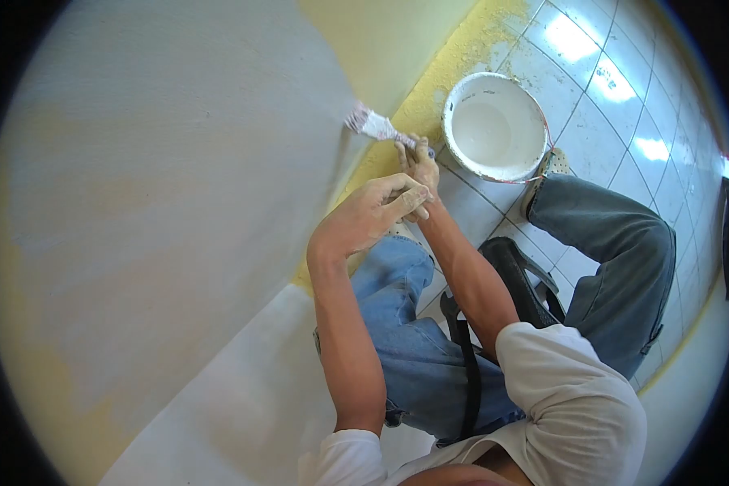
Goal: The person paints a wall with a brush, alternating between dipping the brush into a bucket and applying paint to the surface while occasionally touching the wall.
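My right hand (419, 166) is closed around the handle of a paintbrush (374, 125). White paint coats the brush, and its bristles point left, close to the wall (178, 178). My left hand (381, 209) lies across my right wrist, with its fingers bent round it; the fingertips are partly hidden. Pale smears mark the fingers of both hands. Just right of the brush stands a white bucket (496, 128) with whitish paint inside and drips on its rim.
Yellow dust and flakes (441, 85) line the floor along the wall's foot. White tiles (591, 138) extend to the right. My bent legs (607, 243) flank a black object (517, 275) and a dark strap (470, 364).
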Action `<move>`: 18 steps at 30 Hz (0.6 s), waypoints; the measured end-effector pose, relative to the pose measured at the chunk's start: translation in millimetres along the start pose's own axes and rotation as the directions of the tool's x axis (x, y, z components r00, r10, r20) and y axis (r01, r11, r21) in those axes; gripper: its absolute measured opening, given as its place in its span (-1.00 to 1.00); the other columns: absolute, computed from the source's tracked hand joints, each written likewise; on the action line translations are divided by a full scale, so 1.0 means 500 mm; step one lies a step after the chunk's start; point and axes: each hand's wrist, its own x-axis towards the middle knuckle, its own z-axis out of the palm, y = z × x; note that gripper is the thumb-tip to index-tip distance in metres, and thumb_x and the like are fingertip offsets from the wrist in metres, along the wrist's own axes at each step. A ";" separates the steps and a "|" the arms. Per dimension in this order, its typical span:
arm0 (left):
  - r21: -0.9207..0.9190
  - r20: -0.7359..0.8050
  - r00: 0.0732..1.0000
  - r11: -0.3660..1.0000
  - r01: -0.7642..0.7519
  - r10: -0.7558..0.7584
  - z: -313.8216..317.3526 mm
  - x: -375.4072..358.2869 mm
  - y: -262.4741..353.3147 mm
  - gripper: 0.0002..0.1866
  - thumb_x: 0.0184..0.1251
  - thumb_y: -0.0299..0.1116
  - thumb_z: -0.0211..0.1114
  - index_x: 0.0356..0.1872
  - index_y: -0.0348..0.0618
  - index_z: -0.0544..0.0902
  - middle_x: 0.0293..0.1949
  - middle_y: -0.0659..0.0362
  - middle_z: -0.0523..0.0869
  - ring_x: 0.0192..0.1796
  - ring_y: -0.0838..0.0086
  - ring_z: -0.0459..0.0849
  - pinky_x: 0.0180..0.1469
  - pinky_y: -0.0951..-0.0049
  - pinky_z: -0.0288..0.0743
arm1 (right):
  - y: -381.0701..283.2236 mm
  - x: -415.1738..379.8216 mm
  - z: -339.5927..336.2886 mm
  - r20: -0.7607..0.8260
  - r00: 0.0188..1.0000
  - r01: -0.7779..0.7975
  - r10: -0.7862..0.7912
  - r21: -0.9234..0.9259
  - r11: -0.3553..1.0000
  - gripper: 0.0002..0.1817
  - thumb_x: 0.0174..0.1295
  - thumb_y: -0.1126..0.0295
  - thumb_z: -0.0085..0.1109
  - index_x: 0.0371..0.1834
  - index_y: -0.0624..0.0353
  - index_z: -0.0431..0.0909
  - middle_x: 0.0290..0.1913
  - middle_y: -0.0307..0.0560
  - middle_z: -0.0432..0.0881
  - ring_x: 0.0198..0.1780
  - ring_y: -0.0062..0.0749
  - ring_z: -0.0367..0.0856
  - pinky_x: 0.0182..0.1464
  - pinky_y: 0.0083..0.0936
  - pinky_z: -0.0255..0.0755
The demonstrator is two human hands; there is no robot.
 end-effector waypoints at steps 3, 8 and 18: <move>0.022 -0.023 1.000 1.000 -0.014 0.015 -0.008 0.005 -0.006 -0.64 0.70 -0.16 0.16 0.04 -0.28 0.72 -0.14 0.11 0.80 -0.05 0.45 0.76 0.14 0.40 0.60 | 0.086 0.086 -0.079 -0.111 0.969 0.179 -0.220 -0.296 0.938 -0.58 0.63 0.25 0.12 0.20 0.51 0.51 0.13 0.17 0.66 0.04 -0.12 0.77 0.16 -0.39 0.76; 0.030 -0.030 0.997 0.997 -0.077 0.078 0.004 0.001 0.005 -0.63 0.68 -0.12 0.19 0.07 -0.26 0.72 -0.14 0.13 0.81 -0.02 0.46 0.74 0.15 0.38 0.58 | 0.095 0.087 -0.038 -0.261 0.945 0.125 -0.197 -0.268 0.955 -0.56 0.63 0.23 0.12 0.20 0.51 0.51 0.14 0.16 0.66 0.08 -0.12 0.76 0.18 -0.39 0.75; 0.031 0.058 0.983 0.984 -0.178 0.176 -0.002 -0.018 0.016 -0.61 0.63 -0.08 0.26 0.10 -0.24 0.74 -0.11 0.16 0.82 0.01 0.46 0.74 0.16 0.37 0.57 | -0.146 -0.116 0.122 0.225 0.967 0.103 -0.118 0.078 0.992 -0.41 0.62 0.04 0.09 0.39 0.37 0.40 0.22 0.05 0.59 0.30 -0.34 0.57 0.43 -0.53 0.51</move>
